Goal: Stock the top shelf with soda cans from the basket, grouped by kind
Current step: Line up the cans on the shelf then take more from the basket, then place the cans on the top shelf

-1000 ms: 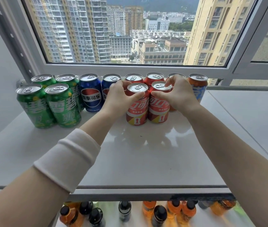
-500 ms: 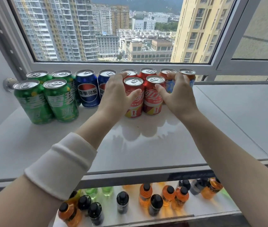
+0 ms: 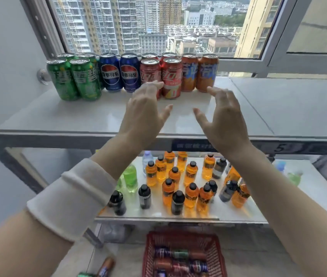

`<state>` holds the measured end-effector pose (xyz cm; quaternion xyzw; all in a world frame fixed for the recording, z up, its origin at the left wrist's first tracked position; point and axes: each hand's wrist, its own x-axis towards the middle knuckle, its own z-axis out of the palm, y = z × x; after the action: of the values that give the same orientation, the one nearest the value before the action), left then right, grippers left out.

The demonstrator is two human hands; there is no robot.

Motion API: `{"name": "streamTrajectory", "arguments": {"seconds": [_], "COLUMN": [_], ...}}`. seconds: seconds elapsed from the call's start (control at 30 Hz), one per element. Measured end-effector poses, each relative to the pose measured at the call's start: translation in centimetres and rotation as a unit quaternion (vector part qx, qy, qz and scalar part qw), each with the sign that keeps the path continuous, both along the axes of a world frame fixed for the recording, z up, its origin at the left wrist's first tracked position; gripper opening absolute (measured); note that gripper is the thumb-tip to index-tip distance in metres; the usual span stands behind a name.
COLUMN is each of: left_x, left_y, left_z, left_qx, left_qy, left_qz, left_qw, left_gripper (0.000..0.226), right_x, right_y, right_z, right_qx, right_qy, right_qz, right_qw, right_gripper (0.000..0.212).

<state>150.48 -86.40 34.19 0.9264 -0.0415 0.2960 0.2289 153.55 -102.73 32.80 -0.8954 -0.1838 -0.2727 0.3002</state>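
While both hands hang over the glossy pale-grey top shelf, neither grasps anything. The left hand is released, fingers spread and slightly bent, above the middle of the top shelf. Its fingertips overlap a red can in the view, and contact cannot be confirmed. The right hand is likewise released, fingers splayed, palm turned toward the left hand, with a gap between the two. A rolled white knit cuff sits on the left forearm.

Along the rear edge of the top shelf stand upright cans, grouped by kind and packed side by side. From the left end of the top shelf:
- four green soda cans, two in front and two behind;
- two blue cola cans;
- four red cola cans, two in front and two behind;
- two orange soda cans.

Behind the top shelf is a grey-framed window.

Below the top shelf, a white lower shelf carries small black-capped bottles, mostly orange, some dark, a few green. Further below the top shelf, on the floor, a red plastic mesh basket holds several cans lying on their sides. Two loose cans lie on the floor to the basket's left.
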Motion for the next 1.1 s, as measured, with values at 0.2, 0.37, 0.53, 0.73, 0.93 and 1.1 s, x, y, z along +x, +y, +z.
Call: {"name": "streamTrajectory", "arguments": {"seconds": [0.2,0.37,0.53,0.73,0.93,1.1], "left_x": [-5.9,-9.6,-13.5,-18.6,-22.9,-25.9], "left_y": [-3.6,-4.8,-4.7,-4.0,-5.0,-6.7], "left_z": [-1.0,-1.2,-2.9,-9.1,-14.1,-18.1], "left_qx": [0.039,0.045,0.041,0.029,0.017,0.03], "left_qy": [0.006,0.013,0.022,0.096,0.175,0.237], "left_qz": [0.015,-0.003,-0.025,-0.037,-0.034,-0.016], "left_qw": [0.999,0.999,0.999,0.994,0.984,0.971], "left_gripper": [0.054,0.056,0.055,0.052,0.054,0.052], "right_x": [-5.6,-10.0,-14.7,-20.0,-24.1,-26.7], "right_y": [-2.7,-4.0,-4.5,-4.0,-5.7,-8.2], "right_z": [-1.4,-1.6,-3.3,-9.8,-14.5,-17.9], "right_qx": [-0.017,-0.018,-0.019,-0.05,-0.067,-0.068], "right_qy": [0.015,0.013,0.006,0.067,0.124,0.15], "right_qz": [0.012,0.004,-0.012,-0.017,-0.01,-0.002], "right_qw": [1.0,1.0,1.0,0.996,0.99,0.986], "right_gripper": [0.057,0.056,0.055,0.052,0.054,0.053]}}
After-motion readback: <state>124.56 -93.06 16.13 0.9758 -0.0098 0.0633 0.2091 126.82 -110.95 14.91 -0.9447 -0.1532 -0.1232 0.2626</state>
